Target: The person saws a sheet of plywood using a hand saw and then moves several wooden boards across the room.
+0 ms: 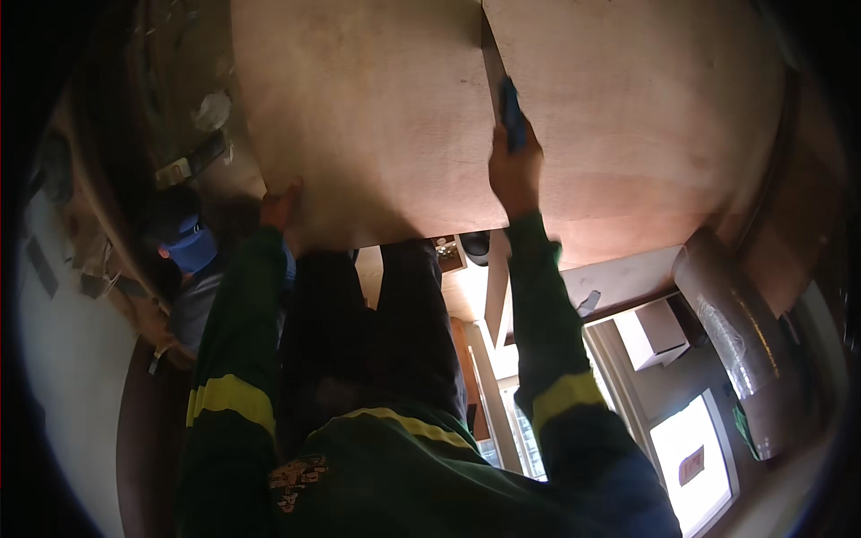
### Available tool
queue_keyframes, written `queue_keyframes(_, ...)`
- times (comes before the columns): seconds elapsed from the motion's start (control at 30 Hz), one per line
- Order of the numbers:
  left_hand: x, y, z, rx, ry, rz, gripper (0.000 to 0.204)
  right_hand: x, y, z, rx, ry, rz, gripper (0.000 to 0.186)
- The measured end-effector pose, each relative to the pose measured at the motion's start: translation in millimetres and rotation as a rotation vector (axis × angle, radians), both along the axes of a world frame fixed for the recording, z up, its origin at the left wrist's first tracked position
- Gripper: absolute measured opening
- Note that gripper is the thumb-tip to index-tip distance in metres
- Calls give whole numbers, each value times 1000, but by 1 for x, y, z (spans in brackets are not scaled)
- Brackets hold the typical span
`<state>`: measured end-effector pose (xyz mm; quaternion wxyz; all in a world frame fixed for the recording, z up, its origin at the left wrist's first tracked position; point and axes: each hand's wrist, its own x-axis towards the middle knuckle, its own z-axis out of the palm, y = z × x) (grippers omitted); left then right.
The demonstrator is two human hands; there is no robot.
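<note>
your right hand (517, 177) has its fingers wrapped round a blue tool (512, 115), sitting at the dark strip (492, 76) between the left wooden sheet (368, 117) and the right wooden sheet (646, 117). can't tell tool type; business end not clear. your left hand (279, 208) is at the left sheet's near left corner, thumb on top; can't tell if the fingers close underneath. both sheets are ahead of you, near edges just past your legs. risks: left sheet could shift if that corner hold is loose, and the tool could wander off the strip and mark a face. tool lines up toward your body, so a slip on a pull could come back at your legs. co-worker (190, 247) is crouched or low just beside your left arm; a sheet swinging left could hit them.
</note>
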<state>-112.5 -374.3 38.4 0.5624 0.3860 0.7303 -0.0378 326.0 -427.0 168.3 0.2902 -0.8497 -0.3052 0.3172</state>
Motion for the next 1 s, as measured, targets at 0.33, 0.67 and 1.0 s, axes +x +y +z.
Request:
queue_keyframes(0.33, -19, -12, -28, 29, 178, -101, 84, -29, -90, 101, -91, 88, -50, 45)
queue_keyframes(0.67, 21, 7, -8, -55, 16, -48, 85, 28, 38, -40, 49, -93, -8, 42)
queue_keyframes(1.0, -20, -7, -20, -29, 126, -72, 89, -39, -116, 142, -132, 135, -108, 43)
